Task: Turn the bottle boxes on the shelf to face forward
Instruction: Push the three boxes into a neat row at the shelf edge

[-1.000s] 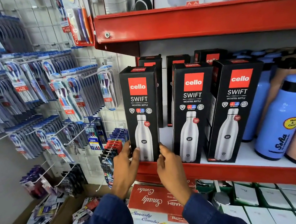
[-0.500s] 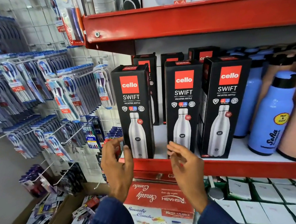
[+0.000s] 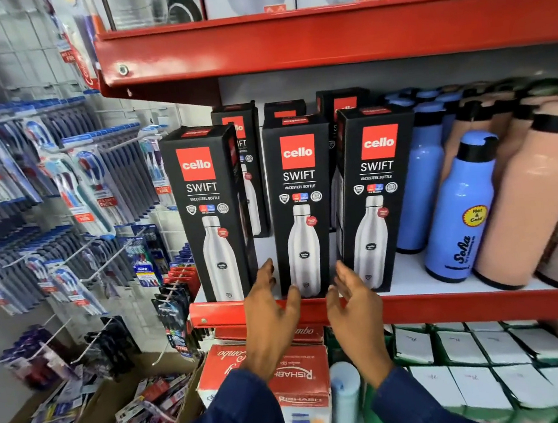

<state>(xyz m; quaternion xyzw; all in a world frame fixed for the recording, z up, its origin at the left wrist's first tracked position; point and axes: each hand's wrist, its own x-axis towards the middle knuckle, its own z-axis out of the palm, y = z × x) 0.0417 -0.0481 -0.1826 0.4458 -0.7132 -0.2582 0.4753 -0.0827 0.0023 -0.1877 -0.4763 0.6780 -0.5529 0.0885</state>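
Reaching palms inward, left hand [image 3: 270, 310] and right hand [image 3: 355, 301] flank middle box [image 3: 301, 205], grips open.

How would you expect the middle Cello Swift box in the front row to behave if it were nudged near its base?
The middle box is tall on a narrow base, so it would probably pivot or slide, yet tip if pushed higher. Its printed card looks stiff and smooth, perhaps slippery. It stands at the shelf lip, so it might fall forward.

Glossy black cardboard bottle boxes [image 3: 301, 205], red painted metal shelf [image 3: 453, 306], smooth plastic bottles [image 3: 460, 216]
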